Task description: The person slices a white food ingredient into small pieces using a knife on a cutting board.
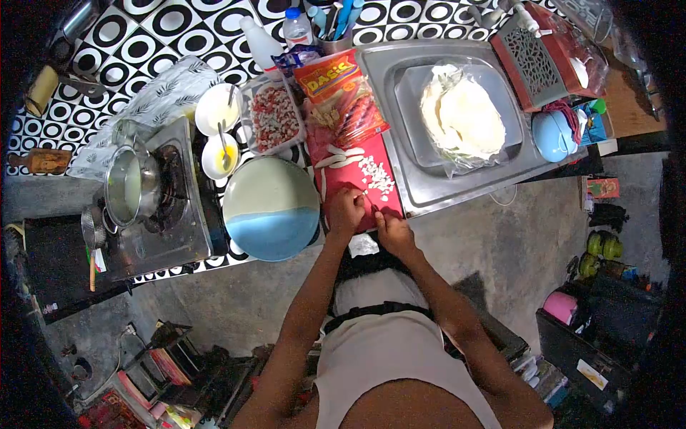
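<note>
On a red cutting board (366, 146) lie chopped white pieces (376, 179) and several long white strips (341, 159). My left hand (346, 209) is closed at the lower part of the board, fingers bent down on something hidden beneath them. Close to its right, my right hand (393, 233) is wrapped round a small dark handle, seemingly a knife, at the board's front edge; the blade is hard to make out. A red and orange food package (340, 93) covers the far end of the board.
Left of the board are a grey and blue plate (271, 209), a tub of red and white bits (274, 118), two bowls (216, 109) and a stove with a pot (132, 186). To the right, a sink (421, 199) holds a tray with pale sheets (464, 118).
</note>
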`<state>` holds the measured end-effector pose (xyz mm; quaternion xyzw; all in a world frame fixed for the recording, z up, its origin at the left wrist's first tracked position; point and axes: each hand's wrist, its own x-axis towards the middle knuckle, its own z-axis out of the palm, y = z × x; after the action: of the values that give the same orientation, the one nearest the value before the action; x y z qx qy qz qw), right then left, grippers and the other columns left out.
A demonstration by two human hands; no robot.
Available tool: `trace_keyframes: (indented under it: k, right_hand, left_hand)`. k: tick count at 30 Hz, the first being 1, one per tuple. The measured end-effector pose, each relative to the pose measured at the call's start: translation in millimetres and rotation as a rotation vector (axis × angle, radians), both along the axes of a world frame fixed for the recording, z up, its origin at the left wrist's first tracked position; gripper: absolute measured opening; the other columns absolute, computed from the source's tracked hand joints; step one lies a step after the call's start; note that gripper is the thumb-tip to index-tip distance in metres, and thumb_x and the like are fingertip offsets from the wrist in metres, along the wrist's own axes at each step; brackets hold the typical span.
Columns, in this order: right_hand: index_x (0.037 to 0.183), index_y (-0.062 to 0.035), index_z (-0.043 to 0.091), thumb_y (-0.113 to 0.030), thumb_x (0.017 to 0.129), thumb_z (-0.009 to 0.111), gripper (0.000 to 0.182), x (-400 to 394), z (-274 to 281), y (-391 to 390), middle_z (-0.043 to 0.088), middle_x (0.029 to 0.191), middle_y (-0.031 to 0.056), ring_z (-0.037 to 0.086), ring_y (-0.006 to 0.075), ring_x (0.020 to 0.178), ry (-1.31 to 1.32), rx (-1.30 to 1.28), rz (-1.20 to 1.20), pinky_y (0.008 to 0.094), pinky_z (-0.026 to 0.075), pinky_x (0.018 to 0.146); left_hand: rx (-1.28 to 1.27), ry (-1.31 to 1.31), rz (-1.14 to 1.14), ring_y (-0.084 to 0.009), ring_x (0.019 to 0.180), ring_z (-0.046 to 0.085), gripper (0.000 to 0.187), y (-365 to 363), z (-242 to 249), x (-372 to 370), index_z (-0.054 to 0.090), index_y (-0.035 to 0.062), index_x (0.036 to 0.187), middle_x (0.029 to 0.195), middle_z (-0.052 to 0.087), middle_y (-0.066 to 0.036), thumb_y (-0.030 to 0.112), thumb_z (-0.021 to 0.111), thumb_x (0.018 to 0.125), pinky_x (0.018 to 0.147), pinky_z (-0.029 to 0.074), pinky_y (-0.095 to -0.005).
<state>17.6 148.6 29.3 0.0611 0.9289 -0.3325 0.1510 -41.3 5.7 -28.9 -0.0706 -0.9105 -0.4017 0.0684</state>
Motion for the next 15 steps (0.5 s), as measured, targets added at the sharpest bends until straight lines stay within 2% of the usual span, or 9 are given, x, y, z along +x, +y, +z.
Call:
trace_keyframes:
  k: [6, 9, 10, 13, 15]
  right_hand:
    - [0.076, -0.0042, 0.059, -0.042, 0.092, 0.035, 0.047, -3, -2, -11, 0.06, 0.069, 0.0256, 0.059, 0.0436, 0.067, -0.028, 0.183, -0.041, 0.0531, 0.047, 0.064]
    - [0.078, -0.0038, 0.059, -0.044, 0.092, 0.032, 0.05, -12, -1, -18, 0.06, 0.07, 0.0248, 0.06, 0.0439, 0.068, -0.126, 0.18, -0.032, 0.0528, 0.047, 0.066]
    - [0.08, -0.003, 0.059, -0.045, 0.092, 0.032, 0.051, -9, -11, -20, 0.061, 0.072, 0.0255, 0.06, 0.0436, 0.071, -0.104, 0.291, 0.033, 0.0517, 0.048, 0.068]
    - [0.079, -0.0022, 0.059, -0.041, 0.09, 0.038, 0.045, 0, -15, -17, 0.058, 0.061, 0.0256, 0.061, 0.0442, 0.064, 0.051, 0.298, -0.004, 0.0524, 0.049, 0.061]
    - [0.078, -0.002, 0.058, -0.041, 0.09, 0.039, 0.045, 6, -9, -9, 0.058, 0.061, 0.0254, 0.061, 0.0446, 0.065, -0.001, 0.224, -0.02, 0.0535, 0.048, 0.062]
  left_hand:
    - [0.068, 0.049, 0.014, -0.0342, 0.068, 0.057, 0.008, -1, -5, -1, 0.06, 0.0056, 0.074, 0.07, 0.058, -0.014, 0.01, 0.063, 0.069, 0.063, 0.045, -0.0432]
    - [0.083, 0.075, 0.019, -0.0334, 0.067, 0.058, 0.007, 0, 0, 0, 0.059, 0.0055, 0.073, 0.069, 0.059, -0.014, 0.01, 0.063, 0.069, 0.062, 0.046, -0.043]
    - [0.062, 0.061, 0.029, -0.0332, 0.067, 0.058, 0.007, 0, -1, 1, 0.059, 0.0054, 0.073, 0.069, 0.059, -0.014, 0.009, 0.063, 0.069, 0.062, 0.046, -0.0429]
    - [0.047, 0.055, 0.037, -0.0327, 0.066, 0.058, 0.006, 1, -3, 0, 0.059, 0.0053, 0.073, 0.069, 0.06, -0.013, 0.009, 0.063, 0.069, 0.061, 0.046, -0.0429]
    - [0.098, 0.088, 0.028, -0.0329, 0.067, 0.058, 0.006, 2, -3, 0, 0.059, 0.0052, 0.074, 0.069, 0.06, -0.013, 0.009, 0.062, 0.07, 0.061, 0.046, -0.0431]
